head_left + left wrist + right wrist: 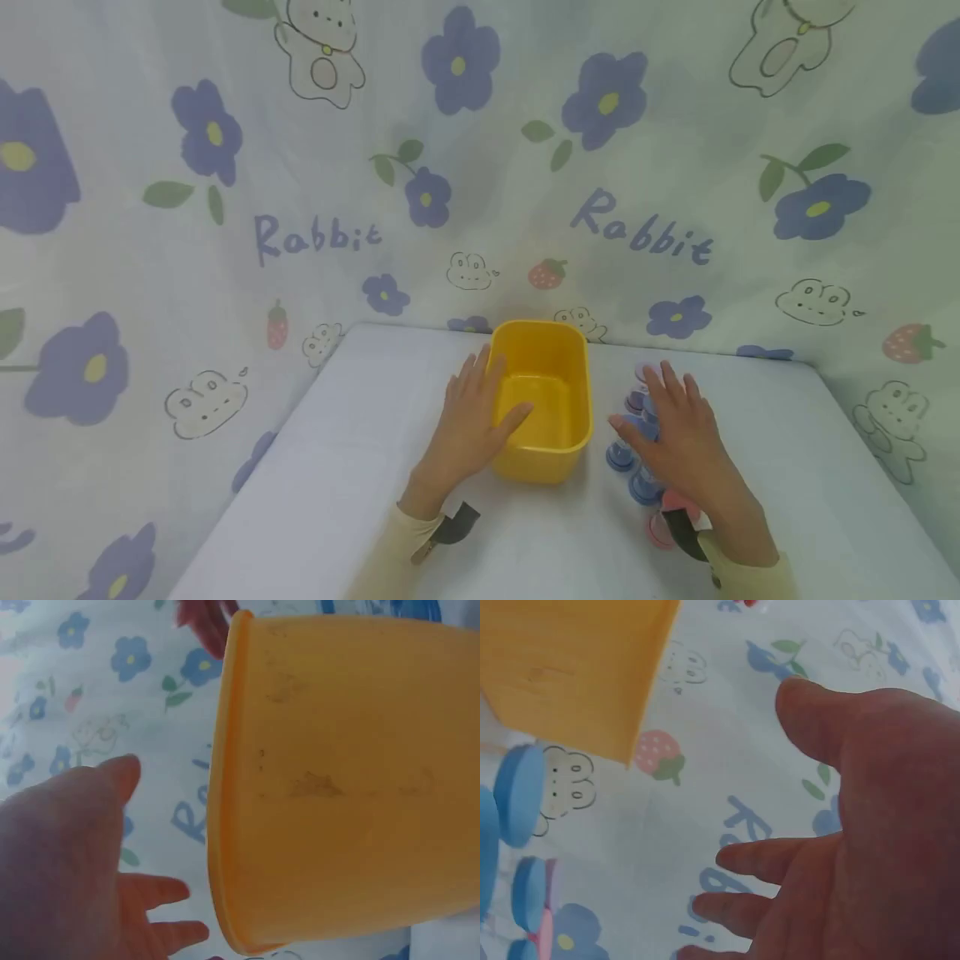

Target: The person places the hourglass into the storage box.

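- R hand covers most of the blue and pink pieces at the tub's 3 o'clock; count, shape can't tell
- L hand: thumb dips inside yellow tub, tip half hidden by wall
- L wrist view: tub cut off at 3 o'clock edge, palm blurred
- R wrist view: tub cut off at 12 o'clock, blue pieces cut at 9 o'clock edge, blurred

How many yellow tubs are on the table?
1. The yellow tub sits mid-table against the curtain, between the left hand resting at its rim and the right hand over small discs; nothing suggests another hidden.
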Demonstrator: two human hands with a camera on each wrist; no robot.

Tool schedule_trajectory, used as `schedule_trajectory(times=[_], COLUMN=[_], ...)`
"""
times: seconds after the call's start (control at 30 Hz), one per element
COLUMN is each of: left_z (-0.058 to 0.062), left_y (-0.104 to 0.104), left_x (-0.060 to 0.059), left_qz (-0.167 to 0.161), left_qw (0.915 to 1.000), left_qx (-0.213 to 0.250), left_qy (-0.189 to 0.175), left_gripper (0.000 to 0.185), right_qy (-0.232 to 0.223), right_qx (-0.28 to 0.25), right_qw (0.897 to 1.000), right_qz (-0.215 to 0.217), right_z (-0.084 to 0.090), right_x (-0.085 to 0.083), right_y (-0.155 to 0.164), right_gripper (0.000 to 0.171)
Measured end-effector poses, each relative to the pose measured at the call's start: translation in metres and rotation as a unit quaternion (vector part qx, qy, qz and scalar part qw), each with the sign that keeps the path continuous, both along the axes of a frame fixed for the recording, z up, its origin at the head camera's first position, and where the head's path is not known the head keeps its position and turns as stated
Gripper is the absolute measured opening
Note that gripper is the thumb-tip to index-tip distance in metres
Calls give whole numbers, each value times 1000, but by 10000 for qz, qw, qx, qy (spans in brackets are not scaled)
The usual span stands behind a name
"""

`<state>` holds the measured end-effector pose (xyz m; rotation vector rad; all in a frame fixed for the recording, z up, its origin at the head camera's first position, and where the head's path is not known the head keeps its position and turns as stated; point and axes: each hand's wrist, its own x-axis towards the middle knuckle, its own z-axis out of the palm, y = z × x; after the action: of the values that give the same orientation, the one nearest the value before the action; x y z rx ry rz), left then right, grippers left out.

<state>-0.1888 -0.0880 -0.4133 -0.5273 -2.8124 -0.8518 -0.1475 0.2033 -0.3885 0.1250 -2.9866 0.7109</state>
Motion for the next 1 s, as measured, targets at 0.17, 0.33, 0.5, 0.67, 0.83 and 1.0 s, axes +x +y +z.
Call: schedule_trajectory(times=[0.17,0.33,0.5,0.67,0.83,1.0], left_z=[-7,-19,-29,-38,-40,-42], left_y=[-9,-16,-20,-21,-21,-23], left_x=[1,1,2,-3,-7,-11], left_qz=[-203,-317,-16,-259,-493,-610], left_qw=[9876,9706,9718,9735,9723,9666], left_qx=[1348,2100,1953,1835,1864,1982], left_qy=[-777,-1136,-1324,-1342,-1322,-1505], left_gripper=[93,97,110,111,113,113], right_qy=[-386,-670,-447,-208,441,869], right_qx=[-568,-828,-931,-1075,-1150,-1269], right_qw=[9976,9943,9946,9939,9923,9881], right_qz=[100,-64,-93,-125,-149,-92], right_z=[14,18,13,-2,-18,-31], right_x=[9,21,32,42,48,50], right_y=[15,32,52,72,88,95], right_gripper=[96,95,88,81,72,66])
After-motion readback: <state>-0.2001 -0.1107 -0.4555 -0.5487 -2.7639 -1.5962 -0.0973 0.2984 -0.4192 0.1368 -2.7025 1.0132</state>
